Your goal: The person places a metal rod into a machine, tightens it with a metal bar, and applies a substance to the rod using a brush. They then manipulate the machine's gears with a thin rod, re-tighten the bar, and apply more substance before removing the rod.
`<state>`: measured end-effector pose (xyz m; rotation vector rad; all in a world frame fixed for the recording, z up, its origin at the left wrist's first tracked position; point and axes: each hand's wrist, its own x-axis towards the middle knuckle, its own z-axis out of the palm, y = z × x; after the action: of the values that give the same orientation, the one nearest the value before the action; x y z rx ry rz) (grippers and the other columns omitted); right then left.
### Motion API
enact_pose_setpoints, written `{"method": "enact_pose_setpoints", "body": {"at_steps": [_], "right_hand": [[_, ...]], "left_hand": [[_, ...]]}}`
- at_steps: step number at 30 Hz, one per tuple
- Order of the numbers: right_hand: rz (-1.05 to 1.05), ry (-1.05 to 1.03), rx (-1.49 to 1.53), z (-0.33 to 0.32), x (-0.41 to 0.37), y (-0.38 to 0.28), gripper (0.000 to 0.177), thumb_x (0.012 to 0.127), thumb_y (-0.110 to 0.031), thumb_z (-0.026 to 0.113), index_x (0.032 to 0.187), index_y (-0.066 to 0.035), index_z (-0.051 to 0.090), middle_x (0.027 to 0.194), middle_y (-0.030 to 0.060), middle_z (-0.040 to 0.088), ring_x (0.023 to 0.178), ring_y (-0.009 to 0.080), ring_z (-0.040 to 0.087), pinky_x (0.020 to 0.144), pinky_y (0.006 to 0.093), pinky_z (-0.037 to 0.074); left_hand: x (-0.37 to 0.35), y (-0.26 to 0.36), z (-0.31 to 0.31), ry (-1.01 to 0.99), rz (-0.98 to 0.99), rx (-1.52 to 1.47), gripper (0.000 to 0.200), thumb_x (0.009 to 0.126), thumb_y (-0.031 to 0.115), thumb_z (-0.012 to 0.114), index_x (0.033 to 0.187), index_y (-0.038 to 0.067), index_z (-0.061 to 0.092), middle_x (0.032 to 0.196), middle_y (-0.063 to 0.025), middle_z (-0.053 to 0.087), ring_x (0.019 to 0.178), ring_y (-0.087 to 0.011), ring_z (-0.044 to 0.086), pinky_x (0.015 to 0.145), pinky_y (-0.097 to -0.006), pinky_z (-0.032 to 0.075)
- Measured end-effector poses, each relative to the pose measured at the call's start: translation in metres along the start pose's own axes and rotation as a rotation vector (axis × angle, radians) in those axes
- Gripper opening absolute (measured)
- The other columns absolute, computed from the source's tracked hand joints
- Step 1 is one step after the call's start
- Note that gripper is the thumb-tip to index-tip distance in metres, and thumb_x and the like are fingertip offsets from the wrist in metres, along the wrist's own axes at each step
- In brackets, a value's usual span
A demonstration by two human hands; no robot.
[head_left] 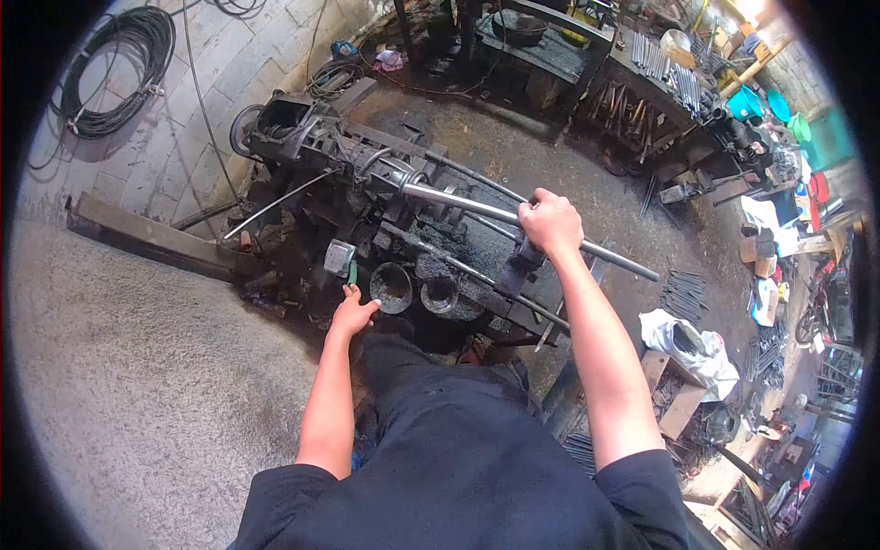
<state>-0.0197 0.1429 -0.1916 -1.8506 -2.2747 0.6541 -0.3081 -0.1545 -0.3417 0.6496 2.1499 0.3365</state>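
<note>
A long shiny metal bar runs from the machine's spindle toward the right, and my right hand is wrapped round it near its outer end. My left hand reaches forward with the thumb spread away from the fingers. Its fingertips are right at the lower end of a green handle, which extends from a grey box-like part. The greasy lathe-like machine lies in front of me. Just right of my left hand are two round metal cups or handwheels.
Dark metal shavings cover the machine bed. A steel beam lies along the left wall, where a coil of black cable hangs. On the right are a workbench, a bundle of rods and a white sack.
</note>
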Motion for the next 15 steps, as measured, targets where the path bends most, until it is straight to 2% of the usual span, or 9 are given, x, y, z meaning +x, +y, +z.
{"method": "enact_pose_setpoints", "body": {"at_steps": [15], "right_hand": [[0.008, 0.000, -0.006, 0.000, -0.002, -0.002, 0.036, 0.078, -0.035, 0.056, 0.096, -0.008, 0.071, 0.098, 0.0210, 0.070, 0.098, 0.0386, 0.067, 0.087, 0.0481, 0.053]], "left_hand": [[-0.010, 0.009, 0.000, -0.002, 0.010, -0.012, 0.097, 0.086, 0.041, 0.066, 0.152, -0.004, 0.012, 0.160, -0.0236, 0.007, 0.072, -0.0233, 0.072, 0.088, -0.0360, 0.052]]}}
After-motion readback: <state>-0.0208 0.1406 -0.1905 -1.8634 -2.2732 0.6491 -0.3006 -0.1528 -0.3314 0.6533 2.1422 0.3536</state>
